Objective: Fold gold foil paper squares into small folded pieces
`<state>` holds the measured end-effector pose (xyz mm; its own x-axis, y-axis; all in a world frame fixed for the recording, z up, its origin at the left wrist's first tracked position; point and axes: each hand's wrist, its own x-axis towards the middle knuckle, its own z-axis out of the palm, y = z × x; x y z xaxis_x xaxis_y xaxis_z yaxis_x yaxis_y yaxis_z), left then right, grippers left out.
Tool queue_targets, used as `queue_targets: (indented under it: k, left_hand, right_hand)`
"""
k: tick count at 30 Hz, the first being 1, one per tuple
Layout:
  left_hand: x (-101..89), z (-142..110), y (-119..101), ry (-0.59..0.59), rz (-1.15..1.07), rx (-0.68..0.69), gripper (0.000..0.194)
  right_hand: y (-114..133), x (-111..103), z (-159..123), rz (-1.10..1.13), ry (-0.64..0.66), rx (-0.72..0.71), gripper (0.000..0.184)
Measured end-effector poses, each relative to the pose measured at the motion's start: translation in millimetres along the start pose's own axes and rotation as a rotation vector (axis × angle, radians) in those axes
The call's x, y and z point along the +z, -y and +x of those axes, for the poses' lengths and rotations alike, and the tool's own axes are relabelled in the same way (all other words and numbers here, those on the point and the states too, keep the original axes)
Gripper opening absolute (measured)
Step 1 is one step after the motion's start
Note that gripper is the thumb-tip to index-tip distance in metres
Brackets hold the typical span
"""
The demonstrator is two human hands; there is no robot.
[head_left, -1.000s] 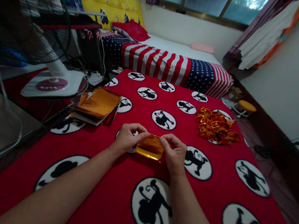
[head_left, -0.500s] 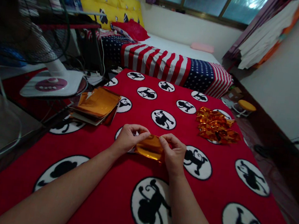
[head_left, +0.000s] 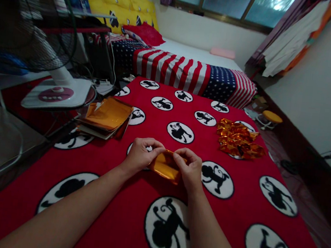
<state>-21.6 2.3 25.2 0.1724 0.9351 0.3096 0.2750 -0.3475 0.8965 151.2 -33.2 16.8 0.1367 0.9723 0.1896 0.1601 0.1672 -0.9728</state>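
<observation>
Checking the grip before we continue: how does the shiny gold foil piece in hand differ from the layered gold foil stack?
The shiny gold foil piece looks bent and smaller; the layered gold foil stack lies mostly flat and looks wider. The left hand and right hand hold the piece; the stack lies untouched. Both show glossy gold surfaces.

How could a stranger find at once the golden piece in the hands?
Look at the red cloth with round prints. Near its middle, the left hand and right hand pinch a shiny golden piece by its far edge. It alone is held: the golden-topped stack lies left, the crinkled golden heap right.
</observation>
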Motion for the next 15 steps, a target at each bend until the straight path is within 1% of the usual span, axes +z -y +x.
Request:
queue_targets:
  k: [4,8,12,15]
  left_hand:
    - [1.7,-1.1,-3.1,0.028,0.020,0.048,0.011]
    - [3.3,-2.0,-4.9,0.051,0.032,0.083,0.011]
    - [3.2,-1.7,-3.1,0.052,-0.016,0.048,0.011]
    - [2.6,-0.8,-0.8,0.047,-0.041,0.003,0.010]
  right_hand:
    - [3.8,2.3,-0.5,-0.049,0.022,-0.028,0.010]
    - [4.8,3.5,-0.1,-0.046,0.034,-0.005,0.012]
    - [3.7,1.9,1.2,0.014,0.059,0.045,0.016]
    - [1.5,1.3,1.8,0.039,0.042,0.066,0.020]
